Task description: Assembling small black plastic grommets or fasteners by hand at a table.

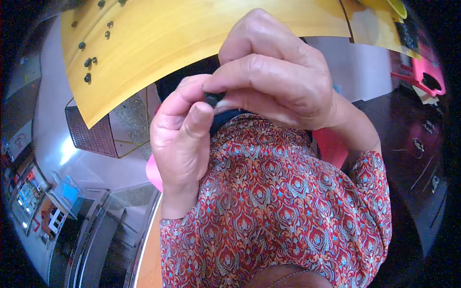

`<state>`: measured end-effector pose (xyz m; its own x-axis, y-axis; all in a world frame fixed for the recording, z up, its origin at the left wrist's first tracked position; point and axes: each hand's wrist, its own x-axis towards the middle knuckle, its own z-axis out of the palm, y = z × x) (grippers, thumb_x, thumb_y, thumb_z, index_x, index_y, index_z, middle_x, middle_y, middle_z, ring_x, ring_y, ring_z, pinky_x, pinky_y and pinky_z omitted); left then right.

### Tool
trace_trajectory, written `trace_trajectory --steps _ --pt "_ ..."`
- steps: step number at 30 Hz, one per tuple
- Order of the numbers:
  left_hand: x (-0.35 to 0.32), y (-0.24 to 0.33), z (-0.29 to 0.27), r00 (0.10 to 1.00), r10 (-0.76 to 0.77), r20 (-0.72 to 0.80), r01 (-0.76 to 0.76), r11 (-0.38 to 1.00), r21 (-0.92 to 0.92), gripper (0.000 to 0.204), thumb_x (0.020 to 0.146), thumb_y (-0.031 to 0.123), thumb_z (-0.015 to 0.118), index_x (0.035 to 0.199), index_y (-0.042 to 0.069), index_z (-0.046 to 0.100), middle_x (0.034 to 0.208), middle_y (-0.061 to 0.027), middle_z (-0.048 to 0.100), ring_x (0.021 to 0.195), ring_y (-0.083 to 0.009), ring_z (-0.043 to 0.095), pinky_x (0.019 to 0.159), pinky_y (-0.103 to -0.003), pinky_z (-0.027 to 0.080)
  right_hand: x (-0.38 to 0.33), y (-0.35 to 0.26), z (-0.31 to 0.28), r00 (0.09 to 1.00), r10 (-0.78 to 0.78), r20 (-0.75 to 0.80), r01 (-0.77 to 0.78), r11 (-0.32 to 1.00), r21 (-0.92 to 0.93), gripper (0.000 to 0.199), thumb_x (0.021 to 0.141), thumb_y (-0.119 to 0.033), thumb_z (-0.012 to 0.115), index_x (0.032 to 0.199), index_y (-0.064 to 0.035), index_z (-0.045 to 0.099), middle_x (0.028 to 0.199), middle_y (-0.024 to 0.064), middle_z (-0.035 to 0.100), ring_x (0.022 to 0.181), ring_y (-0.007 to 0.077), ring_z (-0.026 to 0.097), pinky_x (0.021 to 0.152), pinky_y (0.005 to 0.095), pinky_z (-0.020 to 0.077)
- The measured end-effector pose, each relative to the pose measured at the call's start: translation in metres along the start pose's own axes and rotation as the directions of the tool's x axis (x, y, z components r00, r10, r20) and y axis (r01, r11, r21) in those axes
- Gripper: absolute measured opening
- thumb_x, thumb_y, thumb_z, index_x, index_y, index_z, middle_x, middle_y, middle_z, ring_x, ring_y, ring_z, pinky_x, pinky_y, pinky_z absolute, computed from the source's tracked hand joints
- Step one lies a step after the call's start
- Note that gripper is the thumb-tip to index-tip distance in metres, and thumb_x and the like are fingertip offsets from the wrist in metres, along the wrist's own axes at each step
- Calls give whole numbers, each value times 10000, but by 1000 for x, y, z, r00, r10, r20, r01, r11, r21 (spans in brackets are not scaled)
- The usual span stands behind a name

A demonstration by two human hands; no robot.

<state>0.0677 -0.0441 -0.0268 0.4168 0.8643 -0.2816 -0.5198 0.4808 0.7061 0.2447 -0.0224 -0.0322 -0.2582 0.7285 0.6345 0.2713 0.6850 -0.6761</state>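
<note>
Below a yellow wooden board [158,43], left hand [180,139] and right hand [271,77] pinch one small dark piece [212,98].

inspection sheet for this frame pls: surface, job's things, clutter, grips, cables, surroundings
surface: yellow wooden tabletop, mostly bare, seen above the hands.
job's things: small dark piece pinched between both hands; too small to identify.
clutter: several small dark round pieces scattered on the tabletop's left part; pink tray at right.
grips: left hand and right hand held up close together, fingertips meeting on the small dark piece.
cables: nothing seen.
surroundings: brown woven basket on the floor at left, dark cabinet at right, red patterned sleeves across the lower frame.
</note>
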Motion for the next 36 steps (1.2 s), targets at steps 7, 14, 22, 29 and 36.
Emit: trace_trajectory --steps 7,14,22,29,36 --pt "-3 1 -1 993 113 34 -118 971 208 410 871 229 621 1143 -66 533 1112 -122 566 1021 -201 539 916 -332 415 2 2 -1 993 -113 -27 111 991 -72 261 622 -101 731 839 13 643 720 75 499 639 210 499 543 301 384" --pt "-4 -1 6 986 150 -72 -128 961 247 441 870 231 625 1171 -70 511 1142 -137 572 1046 -238 545 931 -370 414 -1 3 1 994 -109 -29 105 988 -114 286 611 -107 731 860 11 653 721 68 504 636 205 500 544 309 378" --pt "-4 -3 2 969 245 14 -235 912 335 389 858 191 641 1141 -57 543 1164 -149 572 1053 -236 556 913 -358 432 -2 5 2 989 -148 -15 146 984 -103 375 553 -101 694 906 21 665 739 67 521 641 200 503 550 299 390" --pt "-3 -3 10 973 228 -30 -208 929 307 366 860 185 639 1121 -51 541 1083 -109 594 997 -205 567 894 -324 440 0 -8 -4 993 -118 7 116 966 -232 130 730 -127 674 816 -34 644 757 48 550 688 202 547 584 332 403" --pt "30 -20 -3 983 71 -167 -74 997 -11 208 908 98 554 1048 -56 564 962 -109 621 881 -156 590 806 -259 465 -4 19 3 999 19 -49 -23 996 -90 270 691 -42 707 937 39 628 758 99 545 652 212 519 587 316 419"
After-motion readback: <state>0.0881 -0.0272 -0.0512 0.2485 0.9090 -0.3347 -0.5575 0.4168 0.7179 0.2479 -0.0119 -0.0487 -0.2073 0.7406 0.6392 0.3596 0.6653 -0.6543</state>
